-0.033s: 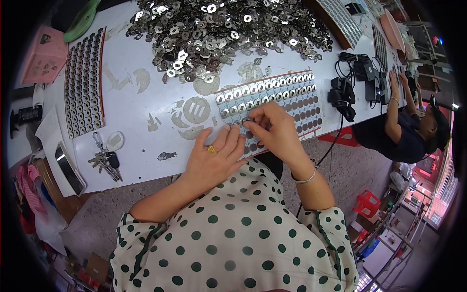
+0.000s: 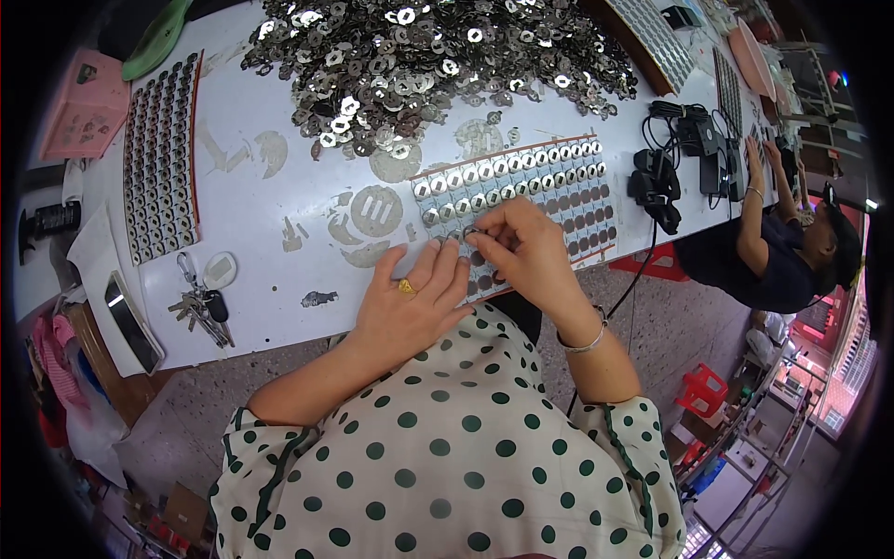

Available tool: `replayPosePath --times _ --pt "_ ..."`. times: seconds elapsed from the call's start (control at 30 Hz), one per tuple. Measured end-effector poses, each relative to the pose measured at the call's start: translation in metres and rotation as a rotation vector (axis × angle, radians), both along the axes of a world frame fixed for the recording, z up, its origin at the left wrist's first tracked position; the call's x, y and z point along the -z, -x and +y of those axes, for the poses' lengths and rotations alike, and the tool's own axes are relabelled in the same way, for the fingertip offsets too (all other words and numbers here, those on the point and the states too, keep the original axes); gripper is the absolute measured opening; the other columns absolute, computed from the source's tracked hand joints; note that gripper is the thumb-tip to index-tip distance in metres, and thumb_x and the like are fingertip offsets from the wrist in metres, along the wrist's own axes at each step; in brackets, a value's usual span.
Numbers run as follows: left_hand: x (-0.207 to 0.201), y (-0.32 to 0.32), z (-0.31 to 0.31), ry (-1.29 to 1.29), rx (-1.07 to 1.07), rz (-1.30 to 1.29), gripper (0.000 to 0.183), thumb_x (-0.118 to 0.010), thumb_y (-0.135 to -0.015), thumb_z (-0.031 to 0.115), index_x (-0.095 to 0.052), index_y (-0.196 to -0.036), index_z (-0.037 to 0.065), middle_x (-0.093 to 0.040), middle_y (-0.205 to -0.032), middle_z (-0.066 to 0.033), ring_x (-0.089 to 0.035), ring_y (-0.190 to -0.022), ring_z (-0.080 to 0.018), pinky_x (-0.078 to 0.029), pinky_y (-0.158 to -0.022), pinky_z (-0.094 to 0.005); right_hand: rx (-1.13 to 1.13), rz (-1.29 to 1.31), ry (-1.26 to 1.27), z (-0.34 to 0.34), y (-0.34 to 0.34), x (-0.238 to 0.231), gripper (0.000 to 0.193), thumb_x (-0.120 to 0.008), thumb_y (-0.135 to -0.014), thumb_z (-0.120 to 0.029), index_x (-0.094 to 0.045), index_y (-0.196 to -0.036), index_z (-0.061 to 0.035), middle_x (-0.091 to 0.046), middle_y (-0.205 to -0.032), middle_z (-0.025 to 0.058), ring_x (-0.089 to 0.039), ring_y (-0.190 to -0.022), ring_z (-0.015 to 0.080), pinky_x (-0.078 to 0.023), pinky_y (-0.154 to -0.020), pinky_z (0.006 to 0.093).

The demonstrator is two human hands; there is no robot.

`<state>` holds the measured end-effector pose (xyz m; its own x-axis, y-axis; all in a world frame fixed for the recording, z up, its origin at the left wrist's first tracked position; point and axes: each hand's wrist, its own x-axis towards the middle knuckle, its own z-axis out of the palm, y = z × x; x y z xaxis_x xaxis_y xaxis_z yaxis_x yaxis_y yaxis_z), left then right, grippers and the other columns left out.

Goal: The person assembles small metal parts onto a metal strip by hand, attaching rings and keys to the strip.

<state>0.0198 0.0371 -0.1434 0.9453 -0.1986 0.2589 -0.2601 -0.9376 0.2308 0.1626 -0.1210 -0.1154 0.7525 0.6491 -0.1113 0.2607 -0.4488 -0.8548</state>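
Observation:
A flat rectangular tray (image 2: 579, 177) of small round pieces lies at the table's front edge. Its far rows carry shiny metal discs with a diamond-shaped middle; its near rows show plain dark discs. My right hand (image 2: 533, 253) is over the tray, thumb and forefinger pinching a small metal disc (image 2: 472, 232) at one of the places. Fingers stretched out, my left hand (image 2: 413, 296) rests across the tray's left end, its fingertips close to the pinched disc. A gold ring is on one of its fingers. Both hands cover part of the near rows.
A big heap of loose metal discs (image 2: 400, 74) spreads along the far side. Another filled tray (image 2: 163, 158) stands left, near keys (image 2: 205, 307) and a phone (image 2: 133, 321). Black cables and adapters (image 2: 694, 140) lie right. Beyond them, another person (image 2: 782, 242) works at the table.

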Motion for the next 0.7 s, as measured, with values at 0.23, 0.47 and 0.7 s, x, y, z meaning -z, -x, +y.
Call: replayPosePath --times 0.23,0.47,0.7 --pt "0.001 0.0 0.001 0.03 0.009 0.019 0.053 -0.072 -0.087 0.05 -0.066 -0.122 0.01 -0.055 -0.145 -0.0082 -0.049 -0.13 -0.0235 -0.036 -0.108 -0.0525 -0.142 -0.079 0.099 0.004 -0.011 -0.01 0.015 -0.078 -0.086 -0.002 -0.067 -0.097 0.0001 -0.062 -0.085 0.007 -0.059 -0.065 0.0128 -0.048 -0.058 0.0265" --pt "-0.004 -0.001 0.002 0.046 0.017 0.021 0.052 -0.073 -0.087 0.05 -0.066 -0.12 0.01 -0.053 -0.149 -0.0035 -0.046 -0.129 -0.0228 -0.031 -0.11 -0.0523 -0.083 -0.866 0.186 0.017 -0.075 -0.022 0.025 -0.074 -0.087 -0.003 -0.07 -0.112 -0.0022 -0.071 -0.103 0.012 -0.065 -0.089 0.0268 -0.055 -0.078 0.0356" --pt "-0.003 0.0 0.001 0.039 0.007 -0.007 0.052 -0.072 -0.087 0.051 -0.068 -0.121 0.012 -0.054 -0.148 -0.0029 -0.046 -0.129 -0.0218 -0.03 -0.11 -0.0524 -0.095 -0.851 0.05 0.013 -0.103 0.011 0.019 -0.065 -0.088 0.001 -0.07 -0.107 0.0007 -0.073 -0.099 0.0089 -0.067 -0.089 0.0266 -0.056 -0.079 0.035"
